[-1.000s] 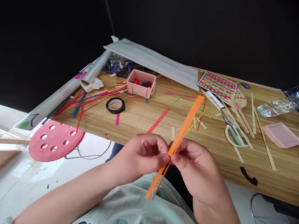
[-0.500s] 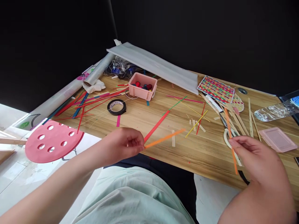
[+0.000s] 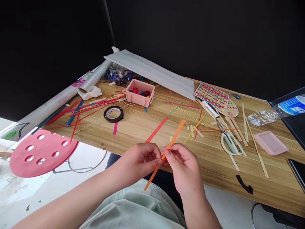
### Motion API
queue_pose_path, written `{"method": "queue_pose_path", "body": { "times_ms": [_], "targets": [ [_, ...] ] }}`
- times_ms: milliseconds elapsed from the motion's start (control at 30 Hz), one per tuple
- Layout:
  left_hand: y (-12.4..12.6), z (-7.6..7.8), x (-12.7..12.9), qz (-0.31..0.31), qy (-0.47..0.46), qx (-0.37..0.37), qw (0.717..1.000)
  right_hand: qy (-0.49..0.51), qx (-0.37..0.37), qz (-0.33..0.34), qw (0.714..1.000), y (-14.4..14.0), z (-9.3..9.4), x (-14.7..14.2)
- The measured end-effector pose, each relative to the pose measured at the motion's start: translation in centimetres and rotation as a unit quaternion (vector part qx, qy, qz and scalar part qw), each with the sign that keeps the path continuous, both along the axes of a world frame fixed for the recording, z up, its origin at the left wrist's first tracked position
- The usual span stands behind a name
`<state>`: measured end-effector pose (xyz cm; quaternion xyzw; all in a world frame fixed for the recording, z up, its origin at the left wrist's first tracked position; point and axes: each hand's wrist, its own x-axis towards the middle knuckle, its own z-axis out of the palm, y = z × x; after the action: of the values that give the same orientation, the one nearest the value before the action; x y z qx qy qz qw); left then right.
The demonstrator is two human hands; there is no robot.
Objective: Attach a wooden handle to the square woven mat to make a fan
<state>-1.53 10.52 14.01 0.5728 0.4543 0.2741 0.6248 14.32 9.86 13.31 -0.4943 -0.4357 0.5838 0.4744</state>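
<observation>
While both hands meet in front of the desk (image 3: 214, 165) edge in the head view, they pinch one orange strip (image 3: 176, 133) between them. Left hand (image 3: 140, 160): grip closed on the strip, thumb and fingers pressed at its middle. Right hand (image 3: 184, 165): grip also closed on the same strip, fingertips touching the left hand's. Strip's long axis runs diagonal: lower end points down-left toward the person's lap, upper end points up-right over the desk. It's held in the air, clear of the desk surface, lower end over the pale green shirt (image 3: 133, 210).

On the desk just beyond: a red strip (image 3: 156, 129) lying roughly parallel to the orange one, loose yellow and red slivers beside it. Further right, scissors (image 3: 230, 144), a pink lid (image 3: 270, 143), a plastic bottle (image 3: 276, 113) on its side. A woven mat (image 3: 211, 94) sits far back. Left side: black tape roll (image 3: 113, 114), pink box (image 3: 139, 93) with coloured bits, a pile of long coloured strips (image 3: 78, 109). Pink stool (image 3: 40, 152) stands off the desk's left edge.
</observation>
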Motion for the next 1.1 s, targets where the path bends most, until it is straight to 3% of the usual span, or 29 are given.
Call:
{"method": "queue_pose_path", "body": {
  "times_ms": [100, 233, 333, 467, 567, 700, 767, 900, 1000, 1100],
  "targets": [
    [0.8, -0.8, -1.2, 0.025, 0.138, 0.132, 0.981, -0.056, -0.004, -0.001, 0.998, 1.6, -1.1, 1.1],
    [1.8, -3.5, -2.8, 0.033, 0.312, 0.289, 0.905, -0.137, -0.017, -0.034, 0.99, 4.8, -3.5, 2.2],
    [1.5, -5.0, -3.2, 0.043, 0.395, 0.295, 0.869, -0.19, -0.02, -0.031, 0.981, 6.1, -4.6, 2.2],
    [0.2, -4.9, -3.6, 0.083, 0.438, 0.249, 0.86, -0.28, 0.042, -0.07, 0.956, 5.4, -4.4, 1.6],
    [-0.9, -4.7, -4.0, 0.082, 0.465, 0.253, 0.845, -0.242, 0.026, -0.014, 0.97, 3.8, -3.9, 0.5],
    [-2.5, -4.8, -3.7, 0.127, 0.426, 0.337, 0.83, -0.084, -0.061, 0.084, 0.991, 2.1, -3.4, -1.8],
    [-3.2, -4.7, -3.1, 0.148, 0.375, 0.389, 0.828, -0.044, -0.059, 0.064, 0.995, 1.7, -3.0, -2.7],
    [-3.7, -3.7, -2.2, 0.121, 0.308, 0.459, 0.824, -0.044, -0.006, 0.014, 0.999, 1.5, -1.5, -3.0],
    [-3.3, -2.0, -2.0, 0.14, 0.23, 0.443, 0.855, -0.061, 0.012, 0.033, 0.998, 1.3, -0.1, -2.3],
    [-2.3, 0.0, -1.8, 0.186, 0.145, 0.346, 0.908, -0.046, -0.001, 0.099, 0.994, 1.0, 1.2, -1.6]
  ]
}}
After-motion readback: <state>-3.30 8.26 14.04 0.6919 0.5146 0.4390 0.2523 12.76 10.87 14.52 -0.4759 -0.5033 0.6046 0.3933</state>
